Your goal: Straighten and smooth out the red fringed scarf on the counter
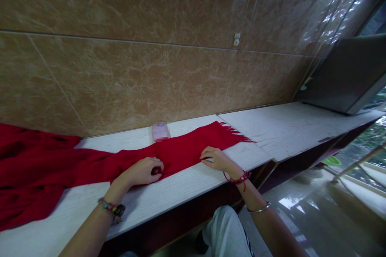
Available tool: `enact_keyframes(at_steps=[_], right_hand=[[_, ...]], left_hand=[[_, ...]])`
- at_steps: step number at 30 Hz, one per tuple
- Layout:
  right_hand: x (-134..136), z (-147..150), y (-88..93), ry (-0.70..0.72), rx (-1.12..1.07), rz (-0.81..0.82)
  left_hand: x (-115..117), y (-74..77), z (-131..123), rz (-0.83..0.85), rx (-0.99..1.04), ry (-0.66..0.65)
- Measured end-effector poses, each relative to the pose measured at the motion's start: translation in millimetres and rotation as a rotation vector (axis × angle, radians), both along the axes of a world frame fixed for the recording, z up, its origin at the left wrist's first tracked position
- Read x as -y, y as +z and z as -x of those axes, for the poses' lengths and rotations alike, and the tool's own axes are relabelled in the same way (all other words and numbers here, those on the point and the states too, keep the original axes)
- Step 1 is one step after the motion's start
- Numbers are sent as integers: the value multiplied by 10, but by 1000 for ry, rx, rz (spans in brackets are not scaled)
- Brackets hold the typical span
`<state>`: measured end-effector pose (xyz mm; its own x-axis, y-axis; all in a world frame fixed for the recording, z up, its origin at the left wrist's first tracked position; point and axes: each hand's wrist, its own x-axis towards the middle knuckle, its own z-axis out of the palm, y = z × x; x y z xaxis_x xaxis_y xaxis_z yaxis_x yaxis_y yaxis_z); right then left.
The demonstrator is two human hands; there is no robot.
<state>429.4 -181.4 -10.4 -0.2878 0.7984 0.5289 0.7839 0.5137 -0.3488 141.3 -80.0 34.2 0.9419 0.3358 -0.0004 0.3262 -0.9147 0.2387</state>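
Observation:
A red scarf (187,144) lies stretched along the white tabletop, its fringed end toward the right. To the left it runs into a loose, crumpled heap of red cloth. My left hand (144,172), with a beaded bracelet on the wrist, rests on the scarf's middle stretch; thumb and fingers curl together on a bit of the fabric. At the near edge, closer to the fringe, my right hand (215,158) pinches the scarf with bent fingers. A red cord bracelet and a silver bangle are on that arm.
A small pale packet (160,131), blurred out, sits behind the scarf by the brown marbled wall (120,84). A large dark box-like object (346,72) stands at the table's far right. Below are open shelves, my knee (224,229), a shiny floor and a green basin (331,160).

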Motion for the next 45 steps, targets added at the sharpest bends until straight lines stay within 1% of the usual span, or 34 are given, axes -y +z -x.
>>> enact_keyframes(at_steps=[3,4,6,8,9,11,13,15,17,20,23,25,28,29,31,33,35,38,40,42,45], right_hand=[[-25,-16,-6,-23,-27,-39],[-46,-32,-21,-55,-39,-68],[-100,-72,-70,-169,-47,-140],[-158,-106,-135,-323,-13,-172],[-182,-115,-167,-393,21,-153],[-211,-118,-218,-492,103,-56],[-216,-109,-248,-528,186,65],[-205,-102,-262,-539,241,146],[-194,-108,-267,-549,263,184],[-202,-129,-243,-556,266,191],[-272,-121,-122,-555,264,132],[-364,-88,11,-494,289,87],[-567,-32,181,-333,388,70],[-643,-26,205,-287,428,81],[-787,-52,193,-234,495,137],[-896,-135,121,-236,522,219],[-958,-266,35,-265,501,283],[-975,-519,-49,-284,439,319],[-963,-703,-67,-305,417,337],[-953,-873,-63,-370,419,352],[-967,-1019,-16,-470,433,350]], left_hand=[[-5,21,44,37,5,7],[1,27,45,40,31,11],[25,26,-5,4,138,28],[64,-8,-146,-77,259,43],[86,-40,-248,-122,299,45],[128,-132,-489,-188,298,31],[153,-242,-724,-214,241,48],[156,-343,-889,-196,145,119],[142,-414,-960,-154,37,200],[124,-454,-943,-130,-35,272],[134,-445,-909,-131,-32,301],[147,-437,-914,-128,-34,326],[159,-436,-936,-130,-39,381],[161,-436,-941,-129,-42,398],[162,-434,-942,-125,-53,424],[163,-428,-937,-121,-65,440],[166,-421,-932,-117,-78,458],[177,-407,-932,-112,-92,493],[189,-392,-937,-103,-102,514],[204,-371,-943,-85,-116,530],[226,-336,-946,-70,-127,539]])
